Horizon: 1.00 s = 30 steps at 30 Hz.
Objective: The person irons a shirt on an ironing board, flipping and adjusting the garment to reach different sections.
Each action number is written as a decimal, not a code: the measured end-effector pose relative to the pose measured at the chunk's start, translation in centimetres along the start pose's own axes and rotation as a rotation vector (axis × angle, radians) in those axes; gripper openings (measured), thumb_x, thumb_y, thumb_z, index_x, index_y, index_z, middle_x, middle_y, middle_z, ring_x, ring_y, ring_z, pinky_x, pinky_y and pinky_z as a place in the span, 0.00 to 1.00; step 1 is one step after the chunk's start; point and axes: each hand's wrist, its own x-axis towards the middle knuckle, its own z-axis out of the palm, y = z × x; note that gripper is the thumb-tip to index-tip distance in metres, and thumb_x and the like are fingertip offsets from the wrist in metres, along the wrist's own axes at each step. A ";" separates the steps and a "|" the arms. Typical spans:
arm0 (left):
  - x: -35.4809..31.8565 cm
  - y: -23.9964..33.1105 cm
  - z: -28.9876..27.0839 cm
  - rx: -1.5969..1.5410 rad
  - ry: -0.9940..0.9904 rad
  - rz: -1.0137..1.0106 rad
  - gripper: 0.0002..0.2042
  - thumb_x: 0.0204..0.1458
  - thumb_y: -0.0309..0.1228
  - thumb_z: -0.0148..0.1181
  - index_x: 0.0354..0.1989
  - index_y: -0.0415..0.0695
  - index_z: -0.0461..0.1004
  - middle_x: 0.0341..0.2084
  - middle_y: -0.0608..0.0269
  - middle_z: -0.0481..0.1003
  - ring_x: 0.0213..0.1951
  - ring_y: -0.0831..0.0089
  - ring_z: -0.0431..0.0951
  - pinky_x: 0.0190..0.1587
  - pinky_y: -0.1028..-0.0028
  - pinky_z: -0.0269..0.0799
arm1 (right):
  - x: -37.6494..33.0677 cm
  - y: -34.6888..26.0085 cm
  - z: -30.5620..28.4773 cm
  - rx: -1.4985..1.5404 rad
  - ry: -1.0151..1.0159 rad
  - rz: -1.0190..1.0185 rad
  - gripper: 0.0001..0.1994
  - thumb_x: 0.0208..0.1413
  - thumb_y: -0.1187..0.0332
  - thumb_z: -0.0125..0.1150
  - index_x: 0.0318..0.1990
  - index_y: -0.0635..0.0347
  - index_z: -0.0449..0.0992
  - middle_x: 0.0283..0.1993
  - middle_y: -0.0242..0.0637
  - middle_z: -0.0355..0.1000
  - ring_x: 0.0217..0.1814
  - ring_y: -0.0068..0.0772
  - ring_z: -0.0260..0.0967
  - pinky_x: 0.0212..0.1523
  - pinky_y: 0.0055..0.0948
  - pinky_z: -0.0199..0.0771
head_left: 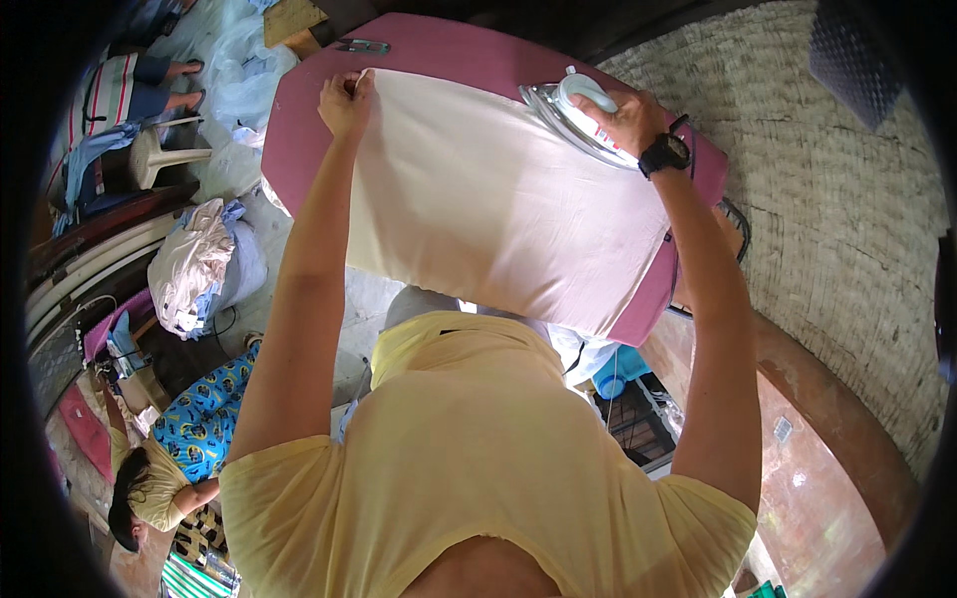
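A large cream cloth [478, 189] lies spread over a mauve ironing board [449, 45], its near edge hanging past the board's front. At the cloth's far left corner my left hand [346, 103] is closed, fingertips pinching the fabric edge. My right hand [630, 125], with a black watch at the wrist, wraps round the handle of a white and grey clothes iron [583, 105]. The iron rests on the far right part of the cloth. Small thread snips [361, 46] lie on the board beyond my left hand.
A bundle of white and blue cloth [204, 264] stands on the floor at left. Beside a white plastic chair [159, 154] are another person's legs. At lower left sits a person in blue patterned clothing [207, 404]. A rough pale wall [817, 199] borders the board's right side.
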 end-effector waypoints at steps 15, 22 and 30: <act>-0.6 -0.3 -0.4 -0.029 -0.052 -0.043 0.18 0.45 0.51 0.69 0.25 0.49 0.77 0.23 0.68 0.73 0.33 0.65 0.75 0.39 0.61 0.68 | -2.2 -8.2 1.7 0.136 -0.060 0.048 0.33 0.50 0.33 0.59 0.37 0.60 0.82 0.27 0.47 0.79 0.33 0.50 0.78 0.36 0.45 0.78; -1.8 4.0 -0.2 0.327 0.057 0.057 0.15 0.50 0.38 0.64 0.44 0.48 0.73 0.42 0.54 0.71 0.48 0.56 0.70 0.47 0.64 0.66 | 0.4 -10.0 4.5 0.221 0.046 0.128 0.37 0.47 0.30 0.56 0.44 0.58 0.81 0.38 0.50 0.79 0.44 0.54 0.77 0.46 0.49 0.76; -14.9 13.8 2.5 -0.261 -0.426 0.550 0.19 0.59 0.34 0.51 0.59 0.47 0.65 0.61 0.58 0.64 0.64 0.53 0.60 0.65 0.51 0.53 | -4.9 -4.8 3.6 0.436 -0.064 0.283 0.37 0.48 0.31 0.55 0.40 0.62 0.81 0.40 0.57 0.77 0.48 0.58 0.75 0.50 0.47 0.73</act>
